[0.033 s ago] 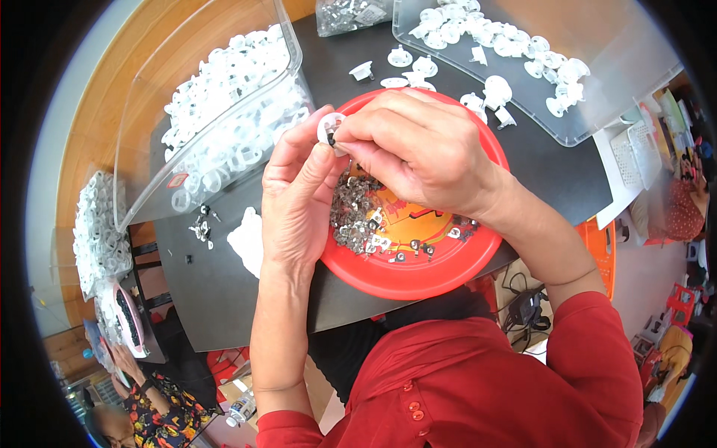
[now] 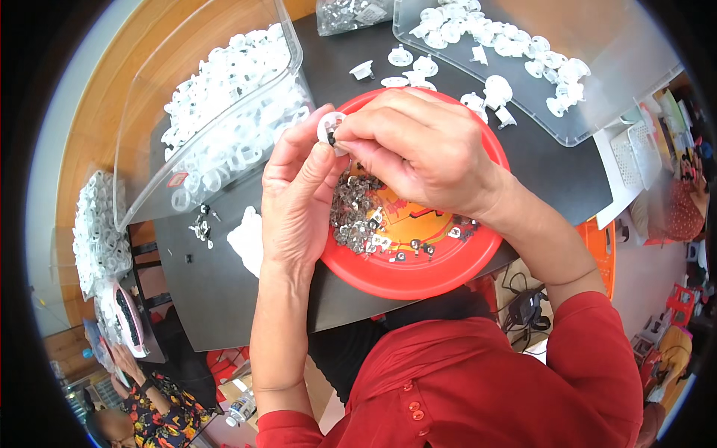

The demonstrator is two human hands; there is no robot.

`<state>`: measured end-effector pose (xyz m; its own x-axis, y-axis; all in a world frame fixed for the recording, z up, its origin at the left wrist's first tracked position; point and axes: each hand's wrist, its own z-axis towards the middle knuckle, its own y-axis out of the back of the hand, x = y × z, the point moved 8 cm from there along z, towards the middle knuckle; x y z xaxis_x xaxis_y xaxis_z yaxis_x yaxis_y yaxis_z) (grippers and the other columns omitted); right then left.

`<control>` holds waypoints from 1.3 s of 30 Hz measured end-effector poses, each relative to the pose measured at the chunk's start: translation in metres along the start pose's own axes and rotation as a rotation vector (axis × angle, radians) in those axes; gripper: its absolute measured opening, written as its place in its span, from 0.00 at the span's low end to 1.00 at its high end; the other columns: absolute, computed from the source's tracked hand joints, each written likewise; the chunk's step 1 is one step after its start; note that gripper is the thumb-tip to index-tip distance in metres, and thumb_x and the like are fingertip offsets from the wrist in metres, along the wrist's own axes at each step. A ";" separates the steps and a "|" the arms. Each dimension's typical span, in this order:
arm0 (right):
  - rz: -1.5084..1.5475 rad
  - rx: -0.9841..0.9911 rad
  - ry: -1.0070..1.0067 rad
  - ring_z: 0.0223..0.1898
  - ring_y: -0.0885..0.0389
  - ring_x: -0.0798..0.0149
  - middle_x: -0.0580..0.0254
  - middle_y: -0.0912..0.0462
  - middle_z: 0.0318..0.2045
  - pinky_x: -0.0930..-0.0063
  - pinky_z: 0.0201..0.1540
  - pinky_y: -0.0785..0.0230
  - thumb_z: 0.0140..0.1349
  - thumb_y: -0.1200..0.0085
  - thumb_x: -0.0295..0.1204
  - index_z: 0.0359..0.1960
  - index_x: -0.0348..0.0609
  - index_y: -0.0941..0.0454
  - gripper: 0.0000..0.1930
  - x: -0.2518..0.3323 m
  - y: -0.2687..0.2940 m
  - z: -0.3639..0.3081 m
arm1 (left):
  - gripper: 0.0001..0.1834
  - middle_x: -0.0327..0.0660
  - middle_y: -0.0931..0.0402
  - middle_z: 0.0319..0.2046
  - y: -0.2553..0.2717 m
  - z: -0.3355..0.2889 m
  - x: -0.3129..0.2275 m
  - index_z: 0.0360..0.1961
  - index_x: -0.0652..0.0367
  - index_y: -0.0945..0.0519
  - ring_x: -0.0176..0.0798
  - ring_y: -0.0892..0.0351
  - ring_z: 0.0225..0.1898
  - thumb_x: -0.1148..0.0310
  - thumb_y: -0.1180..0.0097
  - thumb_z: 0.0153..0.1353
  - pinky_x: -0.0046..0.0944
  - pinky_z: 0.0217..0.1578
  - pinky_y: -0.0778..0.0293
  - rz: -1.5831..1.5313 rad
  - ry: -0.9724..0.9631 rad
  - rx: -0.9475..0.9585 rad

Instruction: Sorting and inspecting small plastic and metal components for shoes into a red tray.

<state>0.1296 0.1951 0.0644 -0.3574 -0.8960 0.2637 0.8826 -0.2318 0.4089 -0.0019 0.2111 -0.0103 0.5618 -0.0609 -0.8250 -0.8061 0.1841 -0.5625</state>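
"Hands, centre of the frame: what does each one grip?"

"Left hand (image 2: 295, 196): thumb and fingers pinch a white ring piece (image 2: 323, 128) by its edge. Right hand (image 2: 427, 149): thumb and forefinger close on a small black part (image 2: 331, 139) at the ring's opening. The fingertips hide whether the two pieces are joined."

"Where are the ring and the black part?"

"Both are held up over the upper left rim of the red basin (image 2: 414, 285), a little above and left of the picture's centre. Within the basin, a heap of small clear and metallic parts (image 2: 351, 213) occupies the left side; a few dark-and-white ones lie scattered nearer its lower rim."

"And around it, on the dark tabletop (image 2: 216, 306)?"

"Upper left: a clear bin (image 2: 294, 54) filled with white plastic pieces (image 2: 216, 89). Upper right: a second clear bin (image 2: 620, 63), containing white disc-like pieces (image 2: 508, 45). Loose white pieces (image 2: 497, 92) lie between that bin and the basin. Left of the left hand: a crumpled white item (image 2: 247, 237) and, farther left, a cluster of small dark parts (image 2: 200, 228). Top edge: a bag of small parts (image 2: 351, 16)."
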 end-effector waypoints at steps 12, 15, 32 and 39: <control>0.096 -0.015 -0.137 0.24 0.21 0.60 0.60 0.21 0.25 0.72 0.26 0.28 0.49 0.39 0.22 0.31 0.39 0.22 0.07 -0.009 0.002 0.002 | 0.25 0.39 0.25 0.50 0.001 0.002 0.005 0.62 0.63 0.35 0.28 0.24 0.47 0.70 0.47 0.66 0.30 0.52 0.28 -0.046 0.053 0.005; 0.095 -0.016 -0.126 0.23 0.21 0.60 0.60 0.22 0.25 0.72 0.25 0.29 0.49 0.39 0.22 0.31 0.39 0.22 0.07 -0.010 0.003 0.003 | 0.25 0.39 0.25 0.50 0.001 0.003 0.005 0.62 0.63 0.36 0.28 0.23 0.46 0.71 0.47 0.66 0.30 0.53 0.28 -0.069 0.065 0.012; 0.008 0.030 -0.038 0.26 0.24 0.60 0.63 0.26 0.25 0.70 0.30 0.31 0.51 0.41 0.23 0.32 0.42 0.24 0.07 -0.004 -0.002 -0.001 | 0.24 0.38 0.26 0.48 0.003 0.001 0.006 0.59 0.61 0.33 0.30 0.25 0.47 0.73 0.42 0.62 0.30 0.52 0.28 -0.058 0.052 -0.005; 0.043 0.051 -0.037 0.26 0.23 0.58 0.60 0.26 0.26 0.69 0.30 0.29 0.53 0.42 0.23 0.32 0.40 0.25 0.06 -0.003 -0.006 -0.001 | 0.19 0.38 0.26 0.48 0.002 0.003 0.003 0.54 0.60 0.29 0.31 0.25 0.49 0.74 0.41 0.61 0.31 0.53 0.28 -0.012 0.008 0.036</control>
<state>0.1258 0.1989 0.0607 -0.3317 -0.8896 0.3139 0.8809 -0.1730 0.4406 -0.0013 0.2138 -0.0139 0.5694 -0.0714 -0.8190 -0.7923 0.2181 -0.5699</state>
